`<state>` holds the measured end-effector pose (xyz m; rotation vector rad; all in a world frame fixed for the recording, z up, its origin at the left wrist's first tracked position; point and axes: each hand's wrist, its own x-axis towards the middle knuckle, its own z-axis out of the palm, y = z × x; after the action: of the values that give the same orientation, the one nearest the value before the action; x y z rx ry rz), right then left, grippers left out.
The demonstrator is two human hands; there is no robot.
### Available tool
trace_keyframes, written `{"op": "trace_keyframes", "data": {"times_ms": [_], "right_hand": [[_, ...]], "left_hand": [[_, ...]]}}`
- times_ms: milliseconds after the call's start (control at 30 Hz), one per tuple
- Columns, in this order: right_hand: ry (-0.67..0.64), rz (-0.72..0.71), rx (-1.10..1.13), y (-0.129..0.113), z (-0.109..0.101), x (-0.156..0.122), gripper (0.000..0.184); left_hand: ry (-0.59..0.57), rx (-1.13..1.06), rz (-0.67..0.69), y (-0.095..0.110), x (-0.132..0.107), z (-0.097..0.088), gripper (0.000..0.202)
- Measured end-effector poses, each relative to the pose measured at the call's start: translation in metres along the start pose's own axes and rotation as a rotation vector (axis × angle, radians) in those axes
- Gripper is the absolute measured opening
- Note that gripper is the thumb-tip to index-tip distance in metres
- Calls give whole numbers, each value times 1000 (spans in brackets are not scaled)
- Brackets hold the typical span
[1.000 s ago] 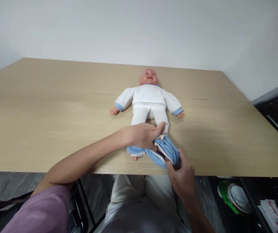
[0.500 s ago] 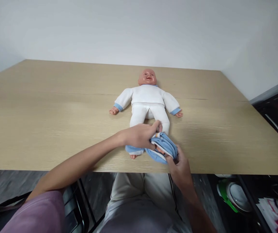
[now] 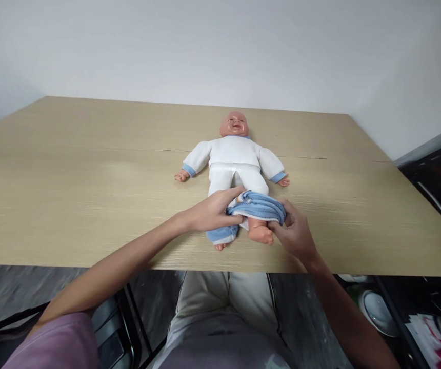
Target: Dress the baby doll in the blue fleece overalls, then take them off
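A baby doll [image 3: 235,149] with a white cloth body lies face up on the table, head away from me. Bunched blue doll pants [image 3: 258,206] with white trim wrap the lower part of its leg on the right. My left hand [image 3: 216,209] grips the left side of the bunched fabric, thumb above and fingers below. On the other side, my right hand [image 3: 293,228] pinches the cloth edge. The doll's bare foot [image 3: 261,233] sticks out below the bunched opening. Its other foot [image 3: 220,246] pokes out of a blue pant leg lying flatter on the left.
The doll rests near the front edge of a wide wooden table [image 3: 89,179] set against a white wall [image 3: 189,51]. A black chair [image 3: 116,328] is at lower left. Dark shelves at lower right hold a round silver-grey item [image 3: 378,310] and papers [image 3: 428,333].
The bunched pants have moved up the leg, and the doll's foot now emerges from the opening. Both hands have moved up with the cloth, the right one also outward.
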<state>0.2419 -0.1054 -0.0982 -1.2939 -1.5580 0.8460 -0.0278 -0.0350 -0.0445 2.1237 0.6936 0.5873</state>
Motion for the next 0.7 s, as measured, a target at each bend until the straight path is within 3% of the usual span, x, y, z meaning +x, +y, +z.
{"op": "trace_keyframes", "data": {"times_ms": [67,133,267,367,433,567,700], "right_hand": [[-115,-28,-54,2,-12,12,14],[-232,-68,-70,3,-22,23,12],[-400,-98,-107,1,-38,37,33],[-527,-91,-123,-4,-45,45,49],[-590,-111,-90,-5,-46,54,49],[-541,-91,-40,-2,-40,77,46],[-391,-43,76,5,-25,100,51]], "left_hand": [[9,73,15,-2,0,-4,26],[2,144,7,-4,-2,-10,39],[-16,197,21,-13,-10,-23,56],[-14,248,32,-22,-17,-31,49],[12,275,32,-29,-20,-34,40],[159,224,-41,-40,-22,-38,31],[272,113,-160,-48,-22,-42,42]]}}
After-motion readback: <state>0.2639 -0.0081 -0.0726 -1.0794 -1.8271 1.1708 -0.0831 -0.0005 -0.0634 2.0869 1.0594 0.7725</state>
